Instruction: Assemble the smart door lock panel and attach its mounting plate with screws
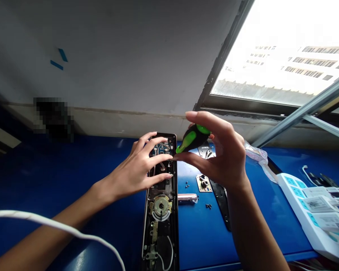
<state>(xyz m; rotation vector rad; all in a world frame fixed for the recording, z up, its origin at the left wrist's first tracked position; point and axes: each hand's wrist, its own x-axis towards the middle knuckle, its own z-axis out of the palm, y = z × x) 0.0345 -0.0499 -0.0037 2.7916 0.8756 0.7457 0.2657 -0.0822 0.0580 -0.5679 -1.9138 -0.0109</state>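
My right hand point(226, 154) is closed around the black and green handle of a screwdriver point(190, 138). It is tilted, its green end pointing down and left at the edge of a long, narrow black device housing point(176, 222). The screwdriver's tip cannot be made out. My left hand point(142, 165) lies across the upper part of the housing with its fingers spread. Inside the open housing are a blue circuit board point(162, 148), partly covered by my fingers, a round metal mechanism point(161, 206) and a white wire point(171, 254).
Right of the housing lie small screws point(208, 206), a metal plate with round black parts point(204, 183), a wrapped cylinder point(188, 198) and a black panel point(222, 203). A white power strip point(296, 210) stands farther right. A white cable point(59, 226) crosses the lower left.
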